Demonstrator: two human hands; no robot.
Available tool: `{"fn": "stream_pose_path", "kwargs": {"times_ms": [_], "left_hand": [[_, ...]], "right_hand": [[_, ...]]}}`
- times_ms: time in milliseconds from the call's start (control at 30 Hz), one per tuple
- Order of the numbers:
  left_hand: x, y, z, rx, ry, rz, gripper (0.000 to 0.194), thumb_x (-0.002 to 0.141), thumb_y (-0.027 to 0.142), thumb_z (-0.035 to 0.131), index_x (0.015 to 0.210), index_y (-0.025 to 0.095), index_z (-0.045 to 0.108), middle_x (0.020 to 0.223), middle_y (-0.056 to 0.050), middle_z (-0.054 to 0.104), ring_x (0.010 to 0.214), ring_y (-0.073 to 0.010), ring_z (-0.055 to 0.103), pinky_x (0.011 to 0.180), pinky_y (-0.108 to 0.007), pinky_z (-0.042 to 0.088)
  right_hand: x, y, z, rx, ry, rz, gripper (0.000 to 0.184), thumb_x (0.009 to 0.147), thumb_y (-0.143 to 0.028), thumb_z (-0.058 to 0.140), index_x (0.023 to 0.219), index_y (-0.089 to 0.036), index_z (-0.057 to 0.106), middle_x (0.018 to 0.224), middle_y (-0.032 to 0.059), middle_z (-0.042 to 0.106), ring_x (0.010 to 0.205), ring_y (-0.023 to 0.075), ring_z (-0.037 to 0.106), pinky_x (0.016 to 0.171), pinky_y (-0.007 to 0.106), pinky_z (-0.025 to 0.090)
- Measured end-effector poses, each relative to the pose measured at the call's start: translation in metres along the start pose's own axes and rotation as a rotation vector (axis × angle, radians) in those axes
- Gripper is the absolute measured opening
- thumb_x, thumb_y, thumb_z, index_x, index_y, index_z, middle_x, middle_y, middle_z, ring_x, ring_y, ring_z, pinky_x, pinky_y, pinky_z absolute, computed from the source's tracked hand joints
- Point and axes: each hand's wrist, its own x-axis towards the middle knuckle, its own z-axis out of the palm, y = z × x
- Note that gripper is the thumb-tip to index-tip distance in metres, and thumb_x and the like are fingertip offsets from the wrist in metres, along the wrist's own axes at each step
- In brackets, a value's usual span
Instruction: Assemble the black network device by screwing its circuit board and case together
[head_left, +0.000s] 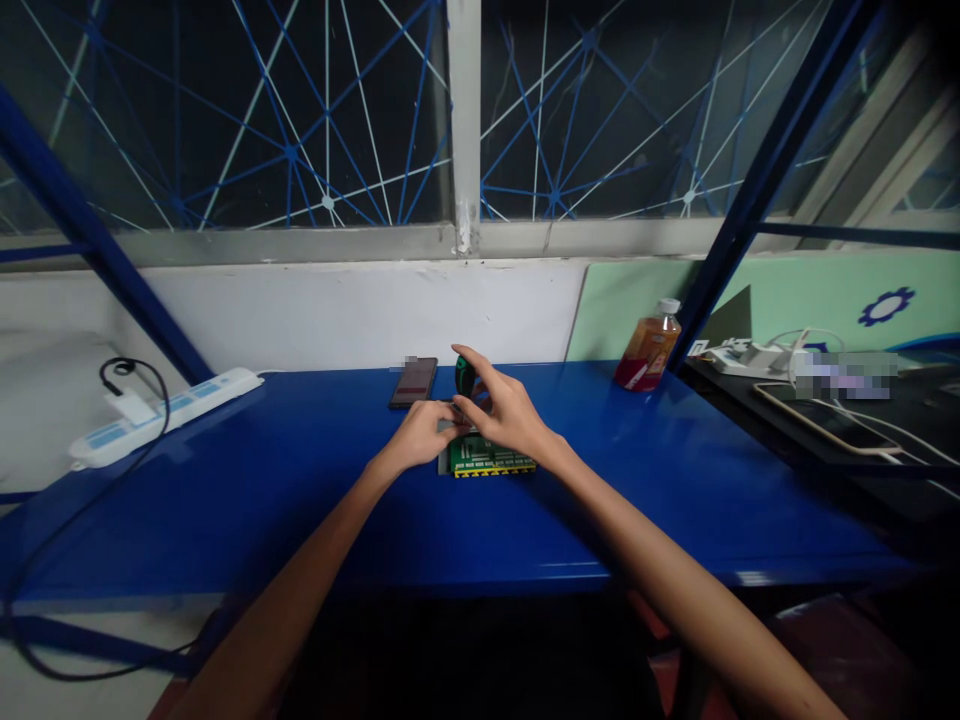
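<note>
A green circuit board with a yellow strip along its near edge lies on the blue table, with a grey edge showing at its left. Above it stands a screwdriver, roughly upright, with a black and green handle. My right hand is around that handle, index finger over its top and thumb lower down. At the board's far left corner is my left hand, fingers drawn together near the foot of the screwdriver. Whatever those fingertips pinch is hidden, as is the screwdriver's tip.
Behind my hands a dark phone lies on the blue table. A bottle of reddish drink stands at the back right. On the left lies a white power strip with a black cable. Another phone and cables occupy the right-hand surface.
</note>
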Motion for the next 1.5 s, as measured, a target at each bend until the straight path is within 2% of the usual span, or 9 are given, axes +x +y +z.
{"fn": "stream_pose_path", "kwargs": {"times_ms": [167,367,633,833,933,1067,1267,1500], "left_hand": [[-0.0013,0.004,-0.0024,-0.03,-0.031,-0.012,0.023,0.081,0.025,0.059,0.094,0.019,0.077,0.095,-0.005,0.076,0.092,-0.0248,0.069,0.08,-0.03,0.049],[-0.0011,0.0016,-0.0017,0.044,0.029,-0.021,0.021,0.081,0.03,0.062,0.088,0.018,0.078,0.09,-0.007,0.077,0.082,-0.0231,0.069,0.074,-0.03,0.048],[-0.0007,0.0043,-0.0036,-0.033,-0.008,-0.027,0.023,0.081,0.027,0.061,0.096,0.019,0.077,0.096,-0.005,0.076,0.092,-0.0255,0.069,0.084,-0.033,0.049],[-0.0009,0.0014,-0.0031,0.02,0.057,-0.032,0.019,0.079,0.03,0.064,0.089,0.02,0.078,0.091,-0.006,0.076,0.088,-0.023,0.068,0.082,-0.032,0.048],[-0.0003,0.0022,-0.0031,-0.012,0.034,-0.023,0.019,0.08,0.028,0.062,0.087,0.02,0.078,0.092,-0.007,0.076,0.088,-0.0232,0.069,0.081,-0.033,0.049],[-0.0001,0.0034,-0.0035,-0.062,0.009,-0.012,0.022,0.081,0.027,0.06,0.09,0.018,0.078,0.095,-0.007,0.076,0.091,-0.0234,0.069,0.084,-0.032,0.049],[-0.0014,0.0,-0.003,0.014,0.039,-0.016,0.02,0.08,0.029,0.063,0.088,0.02,0.078,0.094,-0.006,0.076,0.089,-0.0227,0.069,0.085,-0.031,0.048],[-0.0007,0.0025,-0.0033,-0.025,-0.007,-0.002,0.021,0.08,0.026,0.059,0.085,0.018,0.078,0.091,-0.006,0.076,0.091,-0.0237,0.069,0.087,-0.032,0.049]], "right_hand": [[0.0005,0.0002,-0.0012,-0.012,-0.003,0.018,0.063,0.089,-0.034,0.044,0.149,-0.024,0.027,0.092,0.0048,0.064,0.077,0.02,0.061,0.069,0.034,0.046],[0.0,0.0013,-0.0008,-0.02,0.009,0.049,0.065,0.088,-0.036,0.048,0.149,-0.024,0.028,0.085,0.0037,0.065,0.078,0.0208,0.063,0.071,0.035,0.047],[0.0003,-0.0023,-0.0026,-0.004,0.024,0.034,0.059,0.091,-0.037,0.043,0.147,-0.024,0.032,0.09,0.0047,0.064,0.076,0.0188,0.061,0.066,0.033,0.046],[0.0012,0.0,-0.0028,-0.013,0.035,0.038,0.061,0.09,-0.041,0.046,0.147,-0.023,0.034,0.089,0.0047,0.064,0.076,0.0191,0.06,0.067,0.033,0.046],[0.0012,0.0002,-0.0028,-0.023,0.034,0.034,0.062,0.09,-0.042,0.046,0.147,-0.023,0.033,0.088,0.004,0.064,0.076,0.0193,0.061,0.07,0.034,0.046],[0.0011,-0.0001,-0.0022,-0.012,0.008,0.025,0.061,0.091,-0.039,0.043,0.149,-0.026,0.03,0.092,0.0037,0.064,0.069,0.0174,0.06,0.065,0.033,0.046],[0.0009,0.0007,-0.0016,-0.012,0.033,0.053,0.063,0.089,-0.038,0.045,0.148,-0.024,0.03,0.088,0.0045,0.063,0.073,0.0188,0.06,0.064,0.033,0.045],[0.0005,-0.0006,-0.0028,-0.016,0.028,0.04,0.062,0.091,-0.041,0.043,0.149,-0.024,0.028,0.092,0.0051,0.064,0.069,0.0173,0.057,0.061,0.031,0.044]]}}
